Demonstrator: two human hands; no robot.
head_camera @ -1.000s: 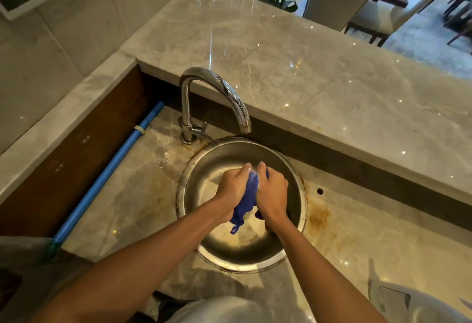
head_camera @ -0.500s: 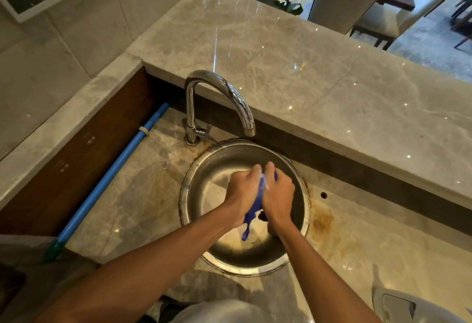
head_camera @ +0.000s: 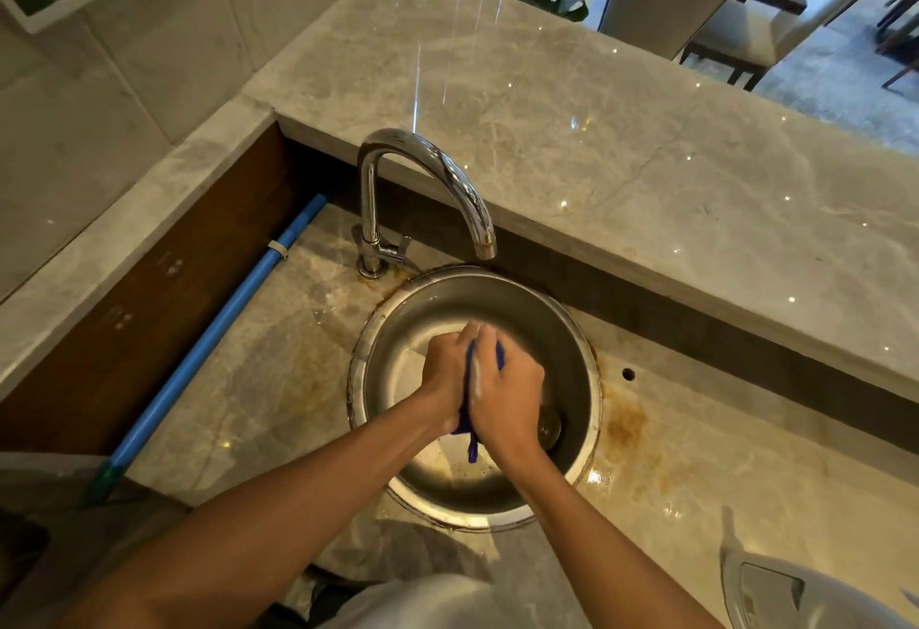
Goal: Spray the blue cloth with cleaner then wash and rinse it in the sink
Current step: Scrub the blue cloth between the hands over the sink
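Over the round steel sink [head_camera: 378,360], one blue cloth [head_camera: 471,422] is bunched between two hands. The left hand [head_camera: 447,372] and the right hand [head_camera: 512,397] each have their grip closed round it, fingers curled, knuckles pressed close together. The cloth runs lengthwise toward the person, its loose tail hanging down at the wrists. One chrome faucet [head_camera: 427,185] arches above the basin from the marble table [head_camera: 696,469]. One blue pipe [head_camera: 219,330] lies along the left. No writing is legible.
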